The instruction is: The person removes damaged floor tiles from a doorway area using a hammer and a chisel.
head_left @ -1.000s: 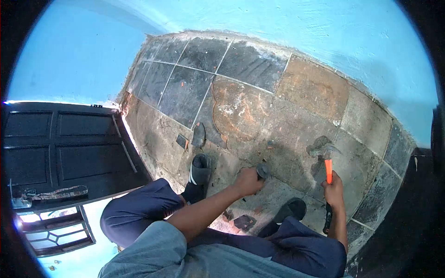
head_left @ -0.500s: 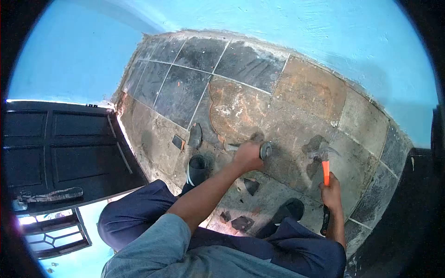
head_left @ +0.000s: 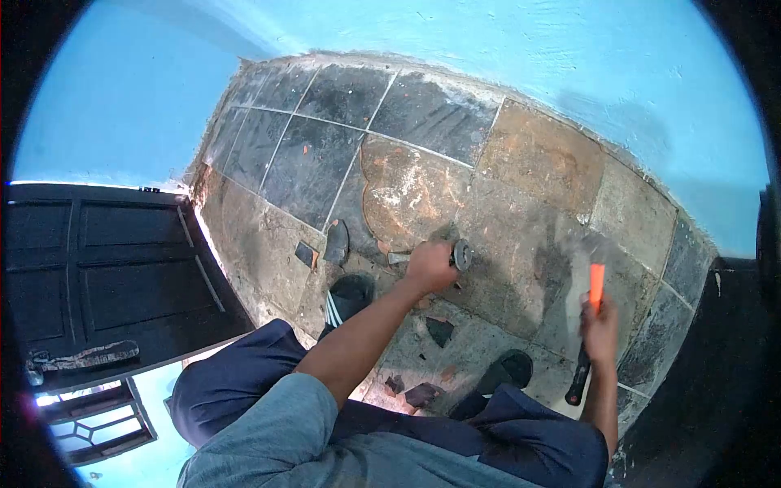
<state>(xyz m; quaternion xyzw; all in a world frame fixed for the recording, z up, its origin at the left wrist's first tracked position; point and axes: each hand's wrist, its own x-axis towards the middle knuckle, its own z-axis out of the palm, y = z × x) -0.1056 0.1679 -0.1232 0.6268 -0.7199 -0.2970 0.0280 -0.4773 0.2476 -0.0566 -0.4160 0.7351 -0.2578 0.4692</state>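
Note:
My left hand (head_left: 433, 267) is wrapped around a chisel (head_left: 462, 254). Its round struck end faces right, and the flat blade pokes out to the left, low against the broken edge of a dark tile. To the right, my right hand (head_left: 600, 329) grips a hammer (head_left: 597, 285) by its orange and black handle. Motion smears the hammer's head, which is apart from the chisel. Loose tile shards lie left of the chisel: a larger dark shard (head_left: 336, 242) and a smaller shard (head_left: 307, 254). Another broken piece (head_left: 439, 330) lies below my left hand.
Dark floor tiles (head_left: 333, 96) run along the blue wall (head_left: 488, 41), beside bare, rough patches of floor (head_left: 537, 146). My feet (head_left: 350, 297) are close to the shards. More rubble (head_left: 423, 394) lies between my legs. A dark panelled door (head_left: 138, 301) stands at left.
My right hand and the hammer have moved right, away from the chisel, and the hammer's head has blurred. My left hand keeps the chisel in nearly the same spot.

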